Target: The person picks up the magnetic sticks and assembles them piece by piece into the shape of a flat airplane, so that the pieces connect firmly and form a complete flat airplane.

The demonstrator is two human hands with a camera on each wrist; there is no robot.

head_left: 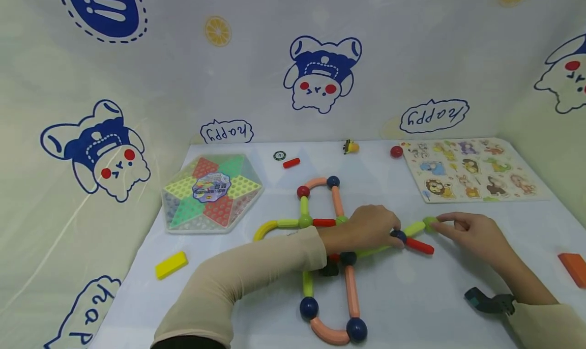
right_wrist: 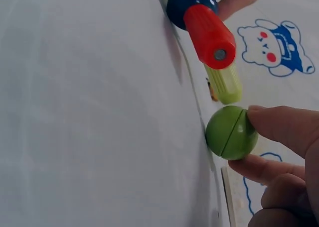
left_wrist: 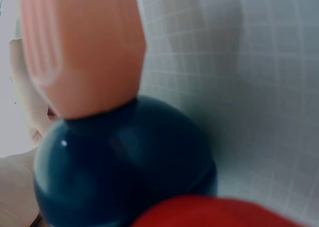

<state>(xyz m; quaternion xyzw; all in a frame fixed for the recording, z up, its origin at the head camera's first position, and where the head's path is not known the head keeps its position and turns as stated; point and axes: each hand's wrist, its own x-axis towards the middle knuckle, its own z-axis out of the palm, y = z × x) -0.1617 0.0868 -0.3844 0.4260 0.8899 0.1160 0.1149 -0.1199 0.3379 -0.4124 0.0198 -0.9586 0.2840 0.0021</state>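
My left hand (head_left: 373, 227) reaches across the assembled ball-and-rod model and pinches a dark blue ball (head_left: 398, 235). From that ball stick out a red rod (head_left: 419, 246) and a lime rod (head_left: 414, 229). A green ball (right_wrist: 232, 132) is pinched between thumb and finger of my right hand (head_left: 476, 237), at the free end of the lime rod. The left wrist view is filled by a salmon rod (left_wrist: 84, 48) on another dark blue ball (left_wrist: 124, 162), with a red piece along the bottom edge. My left forearm hides part of the model.
A hexagonal board-game box (head_left: 210, 194) lies at left, a yellow block (head_left: 171, 265) in front of it. Behind are a loose red rod (head_left: 291, 163), a small yellow toy (head_left: 351, 146) and a red ball (head_left: 396, 151). An animal puzzle board (head_left: 476, 171) and an orange block (head_left: 573, 269) lie right.
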